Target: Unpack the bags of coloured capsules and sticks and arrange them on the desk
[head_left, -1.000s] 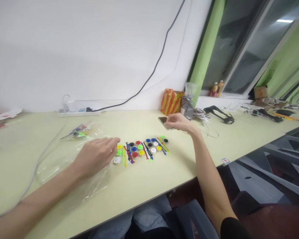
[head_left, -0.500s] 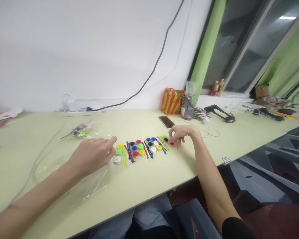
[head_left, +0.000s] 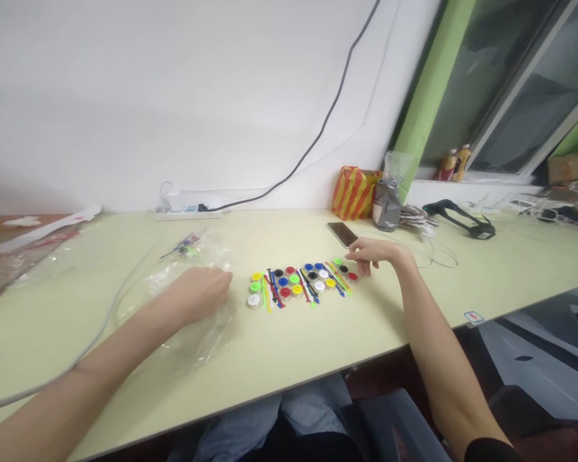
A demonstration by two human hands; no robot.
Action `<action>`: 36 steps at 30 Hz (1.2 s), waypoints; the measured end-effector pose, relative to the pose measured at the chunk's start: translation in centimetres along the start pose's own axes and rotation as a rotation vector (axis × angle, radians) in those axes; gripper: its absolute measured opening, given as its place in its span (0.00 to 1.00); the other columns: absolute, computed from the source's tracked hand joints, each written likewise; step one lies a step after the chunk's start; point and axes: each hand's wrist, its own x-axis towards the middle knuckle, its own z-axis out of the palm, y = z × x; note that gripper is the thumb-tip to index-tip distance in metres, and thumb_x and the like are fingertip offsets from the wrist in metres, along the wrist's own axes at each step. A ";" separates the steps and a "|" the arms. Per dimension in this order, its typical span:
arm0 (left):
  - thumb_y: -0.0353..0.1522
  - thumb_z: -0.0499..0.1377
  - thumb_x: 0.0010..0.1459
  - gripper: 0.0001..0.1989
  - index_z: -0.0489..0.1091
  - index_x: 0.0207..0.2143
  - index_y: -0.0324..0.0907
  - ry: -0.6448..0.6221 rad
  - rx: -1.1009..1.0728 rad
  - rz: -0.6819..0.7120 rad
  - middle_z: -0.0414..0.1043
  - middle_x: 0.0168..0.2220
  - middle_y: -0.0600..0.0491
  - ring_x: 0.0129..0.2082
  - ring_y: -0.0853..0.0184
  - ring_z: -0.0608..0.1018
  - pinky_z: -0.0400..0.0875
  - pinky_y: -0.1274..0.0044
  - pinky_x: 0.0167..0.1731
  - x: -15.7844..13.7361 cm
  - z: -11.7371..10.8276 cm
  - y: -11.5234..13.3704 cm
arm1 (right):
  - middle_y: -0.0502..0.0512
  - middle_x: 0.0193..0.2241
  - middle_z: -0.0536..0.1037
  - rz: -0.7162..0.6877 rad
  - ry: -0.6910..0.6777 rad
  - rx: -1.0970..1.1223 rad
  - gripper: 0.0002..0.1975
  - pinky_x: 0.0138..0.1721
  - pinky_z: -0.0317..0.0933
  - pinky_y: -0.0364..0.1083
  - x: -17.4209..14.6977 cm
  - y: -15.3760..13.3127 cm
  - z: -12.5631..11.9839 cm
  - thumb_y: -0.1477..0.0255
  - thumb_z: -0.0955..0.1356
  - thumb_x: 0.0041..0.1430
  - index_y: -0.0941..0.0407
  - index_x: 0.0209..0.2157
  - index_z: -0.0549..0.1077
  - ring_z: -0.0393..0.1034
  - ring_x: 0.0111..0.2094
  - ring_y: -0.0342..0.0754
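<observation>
My left hand [head_left: 206, 292] is curled into a fist above a clear plastic bag [head_left: 207, 343]. Its fingertips are hidden, so anything inside it is out of sight. To its right, small round pieces with coloured caps, such as a white one [head_left: 253, 300] and a yellow one [head_left: 297, 290], stand in groups. Thin coloured plastic sticks [head_left: 273, 292] lie between the groups. My right hand [head_left: 370, 255] hangs with loosely bent fingers, open, close beside the red-capped piece [head_left: 352, 278] at the right end. I cannot tell whether it touches that piece.
Behind my right hand lies a phone [head_left: 341, 234]. A striped bag [head_left: 354, 192], a grey pouch [head_left: 386, 208] and a black frame-like device [head_left: 462, 221] stand farther back. Loose sticks [head_left: 187, 245] lie left, before a power strip [head_left: 187, 215]. A white cable [head_left: 96, 327] crosses the left side.
My left hand has drawn back left from the pieces, and its fingers have curled in. My right hand has shifted slightly off the red piece. The view has turned left.
</observation>
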 end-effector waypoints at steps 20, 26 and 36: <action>0.35 0.49 0.58 0.15 0.72 0.26 0.41 -0.206 -0.050 -0.236 0.79 0.32 0.41 0.30 0.55 0.79 0.62 0.71 0.26 -1.7 -2.8 -2.3 | 0.55 0.22 0.77 -0.094 0.220 -0.075 0.16 0.25 0.55 0.43 1.1 0.7 0.1 0.64 0.65 0.66 0.56 0.25 0.65 0.67 0.22 0.43; 0.33 0.47 0.60 0.19 0.59 0.16 0.44 -0.021 -0.096 -0.269 0.64 0.18 0.50 0.18 0.64 0.68 0.52 0.72 0.22 -1.5 -6.1 -0.7 | 0.55 0.21 0.76 -0.120 0.247 -0.059 0.15 0.28 0.58 0.44 1.4 1.1 0.2 0.65 0.65 0.66 0.56 0.25 0.64 0.66 0.21 0.43; 0.45 0.41 0.67 0.31 0.60 0.13 0.43 -0.496 -0.497 -0.228 0.68 0.14 0.48 0.12 0.63 0.71 0.69 0.70 0.25 -1.4 -4.4 0.1 | 0.55 0.23 0.77 -0.127 0.221 -0.034 0.13 0.27 0.57 0.43 1.7 1.3 0.1 0.66 0.65 0.66 0.56 0.28 0.65 0.67 0.22 0.43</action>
